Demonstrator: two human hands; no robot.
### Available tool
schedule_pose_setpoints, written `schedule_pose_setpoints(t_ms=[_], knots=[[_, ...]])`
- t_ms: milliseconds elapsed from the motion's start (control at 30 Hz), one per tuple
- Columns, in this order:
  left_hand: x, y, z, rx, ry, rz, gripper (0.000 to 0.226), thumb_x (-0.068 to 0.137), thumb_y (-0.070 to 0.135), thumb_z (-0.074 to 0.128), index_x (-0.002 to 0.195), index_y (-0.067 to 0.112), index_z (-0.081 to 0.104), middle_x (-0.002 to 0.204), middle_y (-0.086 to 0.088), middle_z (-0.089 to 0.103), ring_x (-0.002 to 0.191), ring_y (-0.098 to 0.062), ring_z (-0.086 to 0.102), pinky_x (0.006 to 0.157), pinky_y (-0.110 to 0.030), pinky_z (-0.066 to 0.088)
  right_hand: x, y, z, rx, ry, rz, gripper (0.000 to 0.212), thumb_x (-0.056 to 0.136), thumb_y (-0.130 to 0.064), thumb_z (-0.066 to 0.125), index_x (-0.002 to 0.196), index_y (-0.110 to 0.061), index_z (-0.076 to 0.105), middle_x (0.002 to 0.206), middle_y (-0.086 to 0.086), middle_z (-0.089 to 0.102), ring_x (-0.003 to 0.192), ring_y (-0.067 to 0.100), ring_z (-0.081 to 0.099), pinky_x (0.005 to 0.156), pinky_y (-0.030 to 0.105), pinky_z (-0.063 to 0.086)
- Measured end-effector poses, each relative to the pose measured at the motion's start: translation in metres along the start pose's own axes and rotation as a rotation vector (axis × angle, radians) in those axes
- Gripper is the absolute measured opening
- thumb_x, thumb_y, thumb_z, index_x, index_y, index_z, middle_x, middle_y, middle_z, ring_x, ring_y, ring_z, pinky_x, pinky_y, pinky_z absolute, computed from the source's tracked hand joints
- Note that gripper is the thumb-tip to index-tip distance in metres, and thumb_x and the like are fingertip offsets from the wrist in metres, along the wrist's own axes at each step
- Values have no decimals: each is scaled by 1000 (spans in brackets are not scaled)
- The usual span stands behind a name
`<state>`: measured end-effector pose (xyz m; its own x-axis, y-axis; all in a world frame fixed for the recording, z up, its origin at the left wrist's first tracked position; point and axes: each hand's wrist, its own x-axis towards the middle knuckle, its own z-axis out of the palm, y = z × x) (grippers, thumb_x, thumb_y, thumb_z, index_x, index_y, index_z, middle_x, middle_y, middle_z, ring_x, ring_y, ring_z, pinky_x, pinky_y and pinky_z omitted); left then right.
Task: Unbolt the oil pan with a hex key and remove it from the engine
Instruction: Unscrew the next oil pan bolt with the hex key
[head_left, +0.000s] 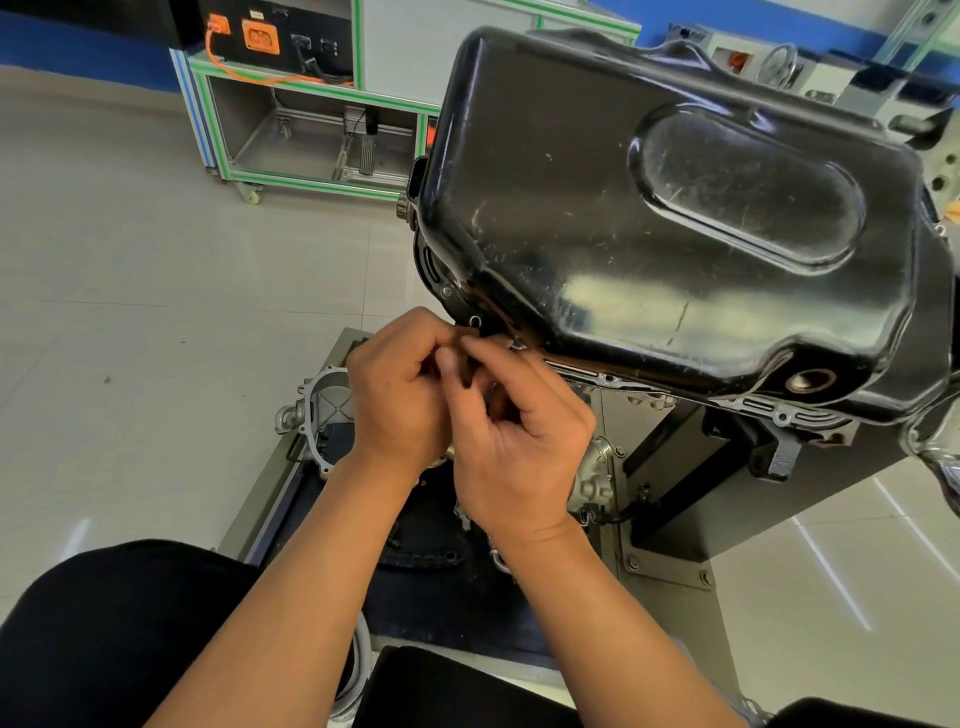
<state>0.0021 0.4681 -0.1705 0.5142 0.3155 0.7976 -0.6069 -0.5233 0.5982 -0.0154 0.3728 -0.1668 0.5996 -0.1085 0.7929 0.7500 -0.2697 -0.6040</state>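
A glossy black oil pan (670, 208) sits on top of the upturned engine, filling the upper right of the head view. Its flange (597, 371) runs along the near edge with bolt holes and a drain hole (810, 382). My left hand (400, 395) and my right hand (519, 436) are curled together at the flange's near left corner. Their fingertips pinch a small dark metal piece, probably the hex key (514, 345), at a flange bolt. Most of that piece is hidden by my fingers.
The engine stands on a black stand (675, 499) over a grey base plate. Silver engine covers (322, 410) lie below my hands. A framed trolley with orange cables (291, 124) stands at the back left on the tiled floor. My dark-clothed knees are at the bottom.
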Motion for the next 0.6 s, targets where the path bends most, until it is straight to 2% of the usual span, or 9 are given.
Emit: schedule_pose_setpoints(t_ms=[100,133,233,300,367,467,533,600], knots=[[-1,-3,-1,-30,-17,-41,9,79,0,76,76,-1,67,68,-7,67,61,-14,59,55,-20,45,-1,1,-1,23,-9,5,14,85,-4,76,95,4,76,79,4,69,74,-3,57,73,16,49],[-1,-3,-2,-34,-38,-13,5,83,2,74,83,-1,69,74,-5,69,66,-13,62,60,-19,47,-1,2,-2,22,-4,2,14,85,-4,76,96,4,76,81,5,71,75,-4,58,73,16,50],[-2,-3,-5,-27,-82,94,14,91,9,64,96,0,73,85,-10,71,76,-12,64,70,-18,49,0,4,-1,12,2,-7,16,83,2,77,99,3,76,84,11,74,79,2,63,75,22,55],[-2,-2,-7,-35,-84,114,13,91,7,62,95,0,73,83,-11,70,74,-11,63,69,-16,48,0,4,1,10,8,-11,17,82,4,77,99,3,76,86,12,74,80,6,66,75,25,57],[-1,-1,-6,-10,-68,94,14,91,4,62,81,-1,72,74,-9,67,67,-11,58,62,-16,45,0,3,2,14,18,-19,16,84,0,76,100,4,75,85,9,73,79,6,65,75,24,56],[0,-2,-1,37,-2,10,20,83,-4,69,64,-2,62,59,-10,59,57,-14,49,52,-22,39,0,2,2,20,22,-8,16,85,-5,76,100,3,76,86,9,74,80,4,65,75,21,55],[0,-3,0,1,1,-25,20,87,6,70,70,-1,62,63,-6,62,58,-13,53,54,-17,41,0,2,2,25,13,-5,15,85,-5,76,98,3,76,86,10,74,80,2,64,75,20,54],[-1,-4,-2,-29,-38,5,13,90,11,65,85,0,68,76,-2,67,68,-9,61,64,-14,46,0,3,1,22,1,-10,15,84,-4,77,97,3,76,84,10,74,80,0,62,75,18,53]])
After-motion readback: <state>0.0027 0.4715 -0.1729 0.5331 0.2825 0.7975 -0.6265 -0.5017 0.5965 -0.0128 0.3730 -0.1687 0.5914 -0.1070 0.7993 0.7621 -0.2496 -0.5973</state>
